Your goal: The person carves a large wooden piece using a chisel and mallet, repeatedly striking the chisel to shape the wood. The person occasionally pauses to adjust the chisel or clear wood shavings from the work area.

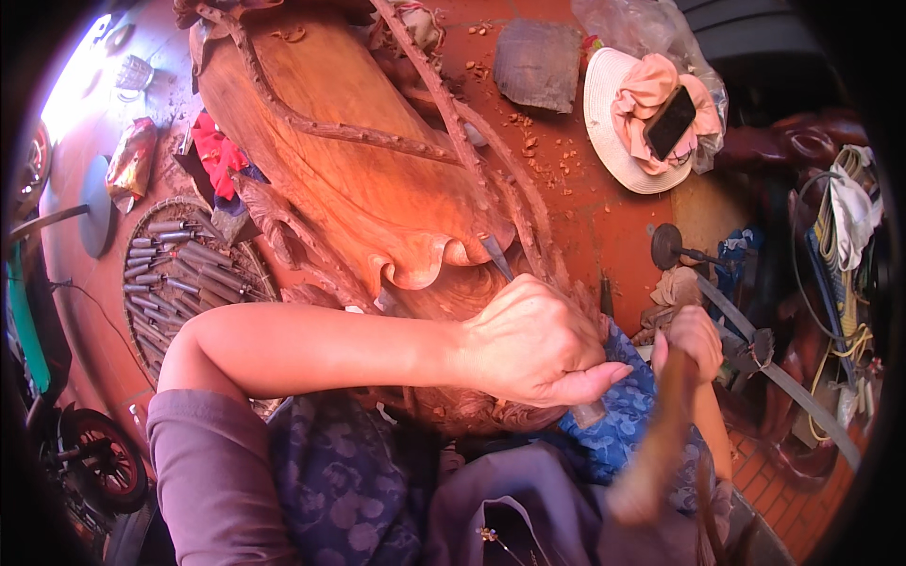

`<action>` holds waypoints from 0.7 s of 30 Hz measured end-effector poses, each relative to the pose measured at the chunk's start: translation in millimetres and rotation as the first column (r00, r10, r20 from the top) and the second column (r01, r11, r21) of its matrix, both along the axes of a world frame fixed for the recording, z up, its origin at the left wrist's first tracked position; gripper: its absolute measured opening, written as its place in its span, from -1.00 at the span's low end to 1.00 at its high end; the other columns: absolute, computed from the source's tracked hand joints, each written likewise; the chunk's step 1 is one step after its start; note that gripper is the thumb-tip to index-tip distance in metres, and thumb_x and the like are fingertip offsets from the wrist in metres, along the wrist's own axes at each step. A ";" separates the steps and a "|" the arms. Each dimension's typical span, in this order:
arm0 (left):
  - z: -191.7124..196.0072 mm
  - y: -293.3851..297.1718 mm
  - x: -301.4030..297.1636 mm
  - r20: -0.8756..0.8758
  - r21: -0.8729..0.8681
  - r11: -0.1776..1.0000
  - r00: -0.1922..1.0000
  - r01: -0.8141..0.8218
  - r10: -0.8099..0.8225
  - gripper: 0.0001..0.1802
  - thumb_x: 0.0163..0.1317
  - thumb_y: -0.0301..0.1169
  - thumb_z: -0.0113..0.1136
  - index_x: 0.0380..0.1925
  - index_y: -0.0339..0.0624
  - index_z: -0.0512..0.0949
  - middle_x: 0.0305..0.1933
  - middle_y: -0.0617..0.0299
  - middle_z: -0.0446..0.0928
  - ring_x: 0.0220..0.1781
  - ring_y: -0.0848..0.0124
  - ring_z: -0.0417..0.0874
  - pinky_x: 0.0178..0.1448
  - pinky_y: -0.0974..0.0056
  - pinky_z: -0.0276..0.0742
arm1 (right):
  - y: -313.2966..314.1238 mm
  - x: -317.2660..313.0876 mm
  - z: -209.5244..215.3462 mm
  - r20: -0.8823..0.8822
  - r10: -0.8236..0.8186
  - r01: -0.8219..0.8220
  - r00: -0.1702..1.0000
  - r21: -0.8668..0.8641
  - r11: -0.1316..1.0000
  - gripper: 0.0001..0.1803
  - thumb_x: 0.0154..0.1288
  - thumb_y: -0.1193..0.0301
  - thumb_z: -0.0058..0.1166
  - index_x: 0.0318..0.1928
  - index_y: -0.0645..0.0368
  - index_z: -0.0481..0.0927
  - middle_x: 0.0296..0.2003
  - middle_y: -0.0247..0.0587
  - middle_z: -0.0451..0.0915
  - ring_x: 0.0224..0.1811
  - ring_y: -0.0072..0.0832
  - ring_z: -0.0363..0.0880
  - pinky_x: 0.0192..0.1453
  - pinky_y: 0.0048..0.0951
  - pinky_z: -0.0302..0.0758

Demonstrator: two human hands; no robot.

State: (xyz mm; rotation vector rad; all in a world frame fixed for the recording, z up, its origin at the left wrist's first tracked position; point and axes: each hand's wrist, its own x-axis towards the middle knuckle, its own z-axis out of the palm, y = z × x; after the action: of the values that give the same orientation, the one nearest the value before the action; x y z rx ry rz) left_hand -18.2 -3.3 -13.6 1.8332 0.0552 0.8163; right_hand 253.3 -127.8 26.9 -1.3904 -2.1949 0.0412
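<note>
A large carved wooden panel (359, 160) with a raised twig-like border lies across the floor in front of me. My left hand (533, 344) is closed around a metal chisel (497, 257) whose blade rests on the carved edge of the panel. My right hand (694, 340) grips a wooden mallet (656, 453), which looks blurred and is held up to the right of the chisel. Blue patterned cloth covers my lap below both hands.
A round woven tray (160, 330) with several metal chisels lies at the left. A white hat (604, 113) with pink cloth and a dark phone (668, 123) lies at the upper right. Wood chips dot the red tiled floor. Cables and dark furniture stand at the right.
</note>
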 end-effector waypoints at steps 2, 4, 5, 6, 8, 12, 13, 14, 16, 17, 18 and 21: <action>-0.9 0.4 5.5 0.032 -0.015 1.000 0.999 -0.001 0.002 -0.55 0.39 -0.22 0.14 -0.71 -0.12 0.46 -0.68 0.20 0.40 -0.62 0.11 0.50 -0.53 0.09 0.39 | -4.5 1.2 17.5 0.148 -0.058 0.080 0.987 -0.148 0.986 -0.60 -0.01 0.47 0.50 -0.36 0.17 0.42 -0.53 -0.18 0.52 -0.50 -0.19 0.56 -0.32 -0.19 0.59; -0.6 -0.6 1.8 0.005 -0.005 1.000 1.000 -0.022 0.022 -0.54 0.38 -0.21 0.15 -0.71 -0.12 0.46 -0.68 0.20 0.40 -0.63 0.12 0.50 -0.53 0.09 0.39 | -6.5 5.1 9.3 -0.022 0.011 -0.014 1.000 -0.101 0.995 -0.60 -0.04 0.49 0.50 -0.37 0.18 0.42 -0.54 -0.18 0.51 -0.50 -0.17 0.56 -0.33 -0.19 0.59; -1.0 0.0 0.1 -0.016 0.012 1.000 1.000 -0.022 0.023 -0.54 0.38 -0.20 0.16 -0.71 -0.11 0.46 -0.68 0.20 0.40 -0.63 0.12 0.50 -0.53 0.09 0.39 | -2.0 4.2 1.1 -0.187 0.095 -0.105 0.978 -0.048 0.993 -0.61 -0.05 0.48 0.51 -0.39 0.17 0.44 -0.54 -0.16 0.51 -0.51 -0.17 0.55 -0.34 -0.21 0.58; -1.6 0.2 0.9 -0.019 0.024 1.000 1.000 -0.009 0.009 -0.54 0.37 -0.20 0.16 -0.71 -0.11 0.46 -0.68 0.20 0.40 -0.63 0.12 0.50 -0.53 0.09 0.39 | -0.8 4.1 0.5 -0.101 0.055 -0.061 0.993 -0.050 0.997 -0.61 -0.03 0.46 0.51 -0.40 0.17 0.44 -0.54 -0.17 0.51 -0.51 -0.18 0.55 -0.34 -0.22 0.58; -2.3 -0.2 0.7 0.004 -0.002 1.000 1.000 -0.018 0.018 -0.55 0.36 -0.19 0.17 -0.72 -0.11 0.47 -0.68 0.20 0.41 -0.63 0.12 0.50 -0.53 0.09 0.39 | 0.5 3.4 1.0 0.071 -0.022 0.025 0.997 -0.042 0.999 -0.61 0.01 0.43 0.51 -0.40 0.17 0.43 -0.54 -0.18 0.51 -0.52 -0.21 0.55 -0.34 -0.22 0.58; -2.9 -1.0 3.1 -0.007 0.035 0.998 0.998 -0.058 0.059 -0.55 0.36 -0.18 0.17 -0.72 -0.09 0.48 -0.69 0.21 0.41 -0.63 0.12 0.50 -0.53 0.10 0.39 | -8.5 4.1 4.5 -0.056 -0.028 0.020 0.998 -0.150 0.988 -0.60 -0.02 0.44 0.51 -0.41 0.19 0.42 -0.55 -0.15 0.49 -0.53 -0.16 0.52 -0.37 -0.22 0.54; -2.8 -1.8 4.7 0.011 0.019 0.997 0.997 -0.079 0.078 -0.50 0.35 -0.15 0.16 -0.76 -0.11 0.47 -0.70 0.19 0.41 -0.65 0.12 0.50 -0.55 0.10 0.40 | -5.4 4.0 2.3 -0.143 0.028 -0.045 0.989 -0.116 0.992 -0.59 -0.04 0.44 0.52 -0.42 0.19 0.42 -0.55 -0.14 0.48 -0.54 -0.15 0.51 -0.38 -0.23 0.53; -2.7 -2.2 6.0 0.027 0.002 0.995 0.995 -0.099 0.099 -0.46 0.35 -0.12 0.14 -0.81 -0.13 0.45 -0.72 0.17 0.41 -0.66 0.12 0.50 -0.57 0.10 0.40 | -5.3 1.8 1.5 -0.040 -0.018 0.012 0.999 -0.129 0.992 -0.59 -0.03 0.42 0.52 -0.42 0.18 0.42 -0.55 -0.15 0.48 -0.54 -0.17 0.51 -0.38 -0.24 0.53; -1.7 -1.5 6.1 0.022 0.011 0.993 0.993 -0.119 0.119 -0.45 0.34 -0.11 0.15 -0.80 -0.13 0.45 -0.72 0.19 0.42 -0.66 0.15 0.51 -0.58 0.12 0.40 | -1.5 -3.3 4.2 0.172 -0.105 0.128 0.979 -0.132 0.983 -0.58 -0.01 0.39 0.53 -0.42 0.17 0.41 -0.55 -0.17 0.49 -0.55 -0.21 0.51 -0.37 -0.25 0.54; -0.8 0.0 4.9 0.002 0.036 0.992 0.993 -0.118 0.118 -0.50 0.34 -0.12 0.18 -0.76 -0.12 0.46 -0.70 0.22 0.42 -0.65 0.18 0.51 -0.56 0.13 0.41 | 6.0 -1.7 17.8 0.173 -0.069 0.109 0.983 -0.232 0.967 -0.57 0.00 0.39 0.53 -0.39 0.17 0.41 -0.57 -0.20 0.49 -0.55 -0.25 0.51 -0.36 -0.27 0.55; -1.3 1.6 2.2 -0.031 0.068 0.991 0.992 -0.116 0.118 -0.54 0.34 -0.14 0.20 -0.71 -0.10 0.48 -0.68 0.26 0.43 -0.64 0.21 0.51 -0.55 0.15 0.42 | 5.0 -0.7 13.7 0.095 -0.067 0.086 0.993 -0.214 0.973 -0.57 -0.01 0.39 0.54 -0.38 0.18 0.42 -0.57 -0.20 0.48 -0.56 -0.26 0.50 -0.37 -0.28 0.54; 28.0 -9.3 3.2 0.120 0.065 0.995 0.991 -0.073 0.065 -0.52 0.34 -0.15 0.20 -0.74 -0.11 0.45 -0.69 0.25 0.43 -0.64 0.21 0.53 -0.57 0.14 0.43 | 3.5 3.3 5.3 -0.174 -0.053 0.020 0.983 -0.187 0.982 -0.57 -0.02 0.40 0.55 -0.36 0.20 0.44 -0.61 -0.22 0.47 -0.55 -0.31 0.50 -0.39 -0.35 0.51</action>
State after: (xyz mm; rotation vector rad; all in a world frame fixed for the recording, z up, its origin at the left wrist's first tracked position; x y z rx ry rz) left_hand -15.0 -12.6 14.4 1.8530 0.0154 0.9845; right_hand 256.7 -124.3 32.2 -1.4652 -2.0583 0.3516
